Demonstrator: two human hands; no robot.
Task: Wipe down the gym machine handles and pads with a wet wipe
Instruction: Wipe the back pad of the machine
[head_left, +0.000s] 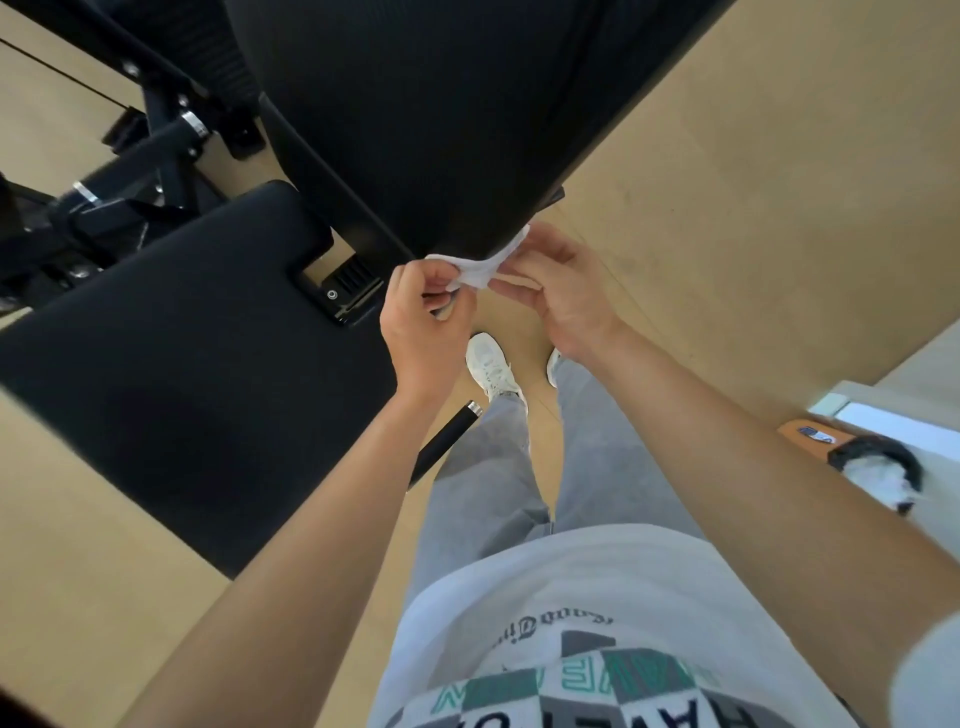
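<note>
A white wet wipe (480, 270) is stretched between both hands just below the lower edge of the black back pad (441, 114). My left hand (423, 327) pinches its left end, and my right hand (563, 291) pinches its right end. The wipe's top touches the pad's bottom rim. A second black seat pad (171, 358) lies to the left, below the back pad. A black handle with a chrome tip (447, 441) pokes out under my left wrist.
Black machine frame bars and chrome-ringed grips (140, 161) fill the upper left. Tan wood floor (753, 208) spreads right. My white shoes (491, 366) stand below the hands. An orange-edged surface with a black ring-shaped object (878, 457) sits at right.
</note>
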